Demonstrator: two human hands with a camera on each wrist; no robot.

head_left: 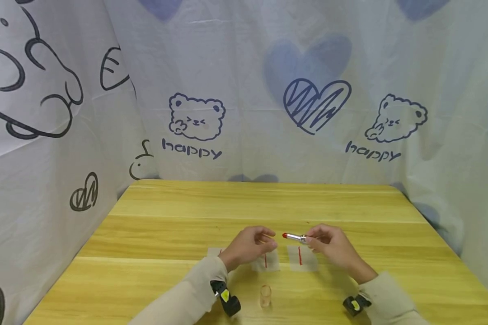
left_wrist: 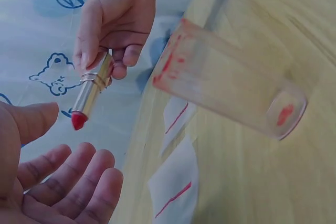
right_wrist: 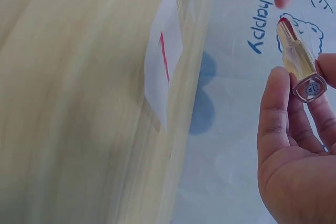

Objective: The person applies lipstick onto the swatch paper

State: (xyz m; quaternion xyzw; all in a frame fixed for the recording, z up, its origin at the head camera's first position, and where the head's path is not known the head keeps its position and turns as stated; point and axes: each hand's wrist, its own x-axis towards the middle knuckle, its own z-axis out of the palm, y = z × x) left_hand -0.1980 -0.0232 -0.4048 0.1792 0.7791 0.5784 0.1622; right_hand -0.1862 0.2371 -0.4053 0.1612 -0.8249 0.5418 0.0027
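My right hand (head_left: 333, 247) pinches the base of a lipstick (head_left: 294, 237) between thumb and fingers, above the table. Its red tip is extended and points left, toward my left hand (head_left: 250, 246). That hand holds nothing; its fingers are loosely bent and its palm shows in the left wrist view, a short gap from the lipstick's tip. Nearer the table's front stands a clear lipstick cap (head_left: 265, 296), upright and apart from both hands. Red smears mark its inside in the left wrist view. A round label shows on the lipstick's base (right_wrist: 311, 88) in the right wrist view.
White paper pieces lie in a row on the wooden table (head_left: 179, 210): a right one (head_left: 309, 259), a middle one (head_left: 273, 261) and a left one (head_left: 213, 253) partly behind my left hand. Each bears a red stroke. A printed curtain (head_left: 244, 135) hangs behind the table.
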